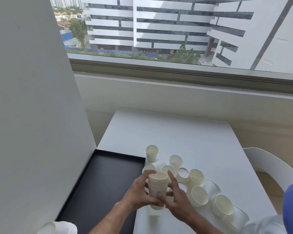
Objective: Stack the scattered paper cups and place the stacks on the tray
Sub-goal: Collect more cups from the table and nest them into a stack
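Paper cups nested into one stack (157, 186) are held upright between both hands, just above the white table (184, 132), beside the right edge of the black tray (98, 179). The stack is gripped by the left hand (139, 193) with fingers curled round its left side and thumb low across the front. The right hand (176, 200) is set against the stack's right side — index finger extended up along the wall, thumb pressed on the lower front.

Loose cups are scattered on the table behind and right of the stack: one upright cup (152, 152) at the far end near the tray corner, another (176, 162) just right of it, several more clustered behind the hands. A row of cups lying tilted or on their sides (222, 207) runs toward the near right corner; some overlap or touch, exact count cannot be told.

A second stack of cups (57, 228) is seen lying at the near edge of the tray, partly cut off by the frame. A white chair (274, 166) stands right of the table — a window with buildings is beyond.
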Demonstrator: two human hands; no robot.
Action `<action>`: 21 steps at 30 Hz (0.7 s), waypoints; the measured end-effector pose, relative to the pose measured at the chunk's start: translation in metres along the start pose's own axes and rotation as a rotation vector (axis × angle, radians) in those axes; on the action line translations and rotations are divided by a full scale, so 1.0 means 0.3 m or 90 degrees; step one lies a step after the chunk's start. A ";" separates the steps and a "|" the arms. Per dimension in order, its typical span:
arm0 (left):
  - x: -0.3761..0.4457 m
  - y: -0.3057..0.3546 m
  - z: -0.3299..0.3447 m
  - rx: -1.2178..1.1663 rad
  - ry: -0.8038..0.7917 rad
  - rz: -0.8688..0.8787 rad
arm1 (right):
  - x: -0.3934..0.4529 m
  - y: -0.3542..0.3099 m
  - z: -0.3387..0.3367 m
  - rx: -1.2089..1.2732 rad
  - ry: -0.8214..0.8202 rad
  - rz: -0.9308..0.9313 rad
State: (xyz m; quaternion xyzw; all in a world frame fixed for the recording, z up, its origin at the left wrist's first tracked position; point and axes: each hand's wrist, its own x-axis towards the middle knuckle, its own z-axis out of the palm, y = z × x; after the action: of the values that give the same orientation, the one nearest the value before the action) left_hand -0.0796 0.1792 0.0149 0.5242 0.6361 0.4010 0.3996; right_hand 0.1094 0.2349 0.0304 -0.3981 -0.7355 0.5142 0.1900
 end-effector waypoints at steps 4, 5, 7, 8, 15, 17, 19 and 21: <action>-0.046 -0.057 -0.029 0.017 0.113 -0.011 | -0.004 0.013 0.021 -0.077 0.033 0.017; -0.059 -0.071 -0.036 0.028 0.129 -0.010 | -0.005 0.013 0.032 -0.122 0.026 0.002; -0.084 -0.089 -0.052 0.050 0.163 -0.006 | -0.004 0.016 0.053 -0.224 -0.011 -0.034; -0.093 -0.097 -0.060 0.056 0.179 -0.004 | 0.001 0.022 0.063 -0.286 -0.039 -0.052; -0.127 -0.129 -0.094 0.093 0.195 -0.030 | 0.022 0.077 0.112 -0.531 -0.155 -0.040; -0.131 -0.137 -0.096 0.101 0.179 -0.037 | 0.018 0.089 0.111 -0.545 -0.143 -0.029; -0.136 -0.145 -0.095 0.108 0.168 -0.043 | 0.012 0.101 0.109 -0.531 -0.119 -0.024; -0.142 -0.146 -0.094 0.116 0.159 -0.049 | 0.002 0.110 0.109 -0.481 -0.083 -0.012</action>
State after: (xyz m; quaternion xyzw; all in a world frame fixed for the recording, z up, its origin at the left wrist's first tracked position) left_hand -0.1153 0.1289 -0.0119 0.4794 0.7343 0.3884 0.2832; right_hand 0.0995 0.2207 -0.0126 -0.3995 -0.8875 0.2293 -0.0126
